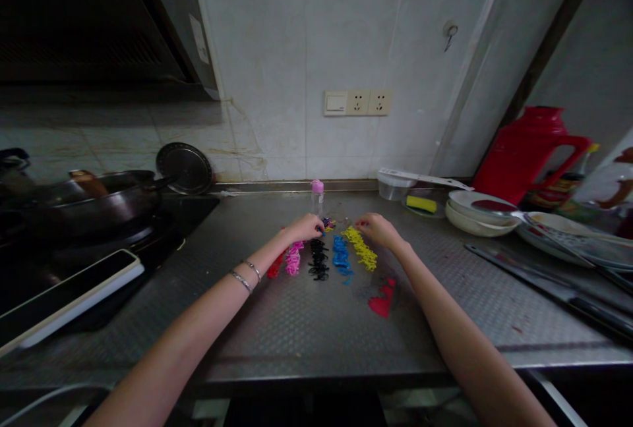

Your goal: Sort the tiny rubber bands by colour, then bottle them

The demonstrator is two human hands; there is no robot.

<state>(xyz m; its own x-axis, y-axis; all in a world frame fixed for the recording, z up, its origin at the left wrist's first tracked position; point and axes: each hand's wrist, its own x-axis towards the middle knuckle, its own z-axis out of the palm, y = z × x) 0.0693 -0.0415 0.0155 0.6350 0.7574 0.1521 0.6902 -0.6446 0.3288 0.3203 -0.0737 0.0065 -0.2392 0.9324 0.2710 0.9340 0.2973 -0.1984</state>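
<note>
Small elastic bands lie on the metal counter in colour rows: red bands (275, 266), pink bands (293, 258), black bands (319, 260), blue bands (341, 254) and yellow bands (364, 252). Behind the black row is a small mixed heap of bands (328, 223). My left hand (307, 227) is closed in a pinch beside that heap; a bluish bit shows at its fingertips, too small to name. At the far end of the yellow row, my right hand (376, 227) has its fingers drawn together, their contents hidden. A clear bottle with a pink cap (317, 195) stands behind the heap.
A red heart-like patch (382, 298) marks the counter (277, 341). Rightward are a plastic tub (394, 188), a yellow sponge (421, 204), stacked bowls (477, 219), a long knife (524, 277) and a red jug (519, 150). A pan (99, 206) sits on the left-hand stove.
</note>
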